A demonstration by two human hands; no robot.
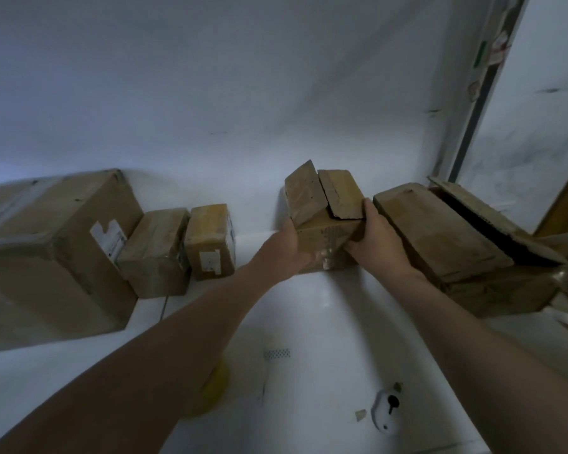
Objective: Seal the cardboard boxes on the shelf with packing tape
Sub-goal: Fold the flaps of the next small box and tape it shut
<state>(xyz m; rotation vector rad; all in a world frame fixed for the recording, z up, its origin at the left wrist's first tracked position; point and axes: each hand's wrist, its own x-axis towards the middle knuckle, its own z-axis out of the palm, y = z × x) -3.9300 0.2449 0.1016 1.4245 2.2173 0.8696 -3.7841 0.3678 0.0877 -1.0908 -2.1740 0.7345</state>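
A small cardboard box (325, 208) with its top flaps part open stands near the white wall at the centre of the shelf (309, 306). My left hand (287, 247) grips its left side and my right hand (374, 237) grips its right side. A yellow roll of packing tape (215, 391) lies near the shelf's front, mostly hidden under my left forearm.
A large taped box (53, 253) and two smaller sealed boxes (158, 253) (210, 240) stand at the left. A longer box (450, 244) with an open flap lies at the right. A small white round device (387, 411) and tape scraps sit at the front.
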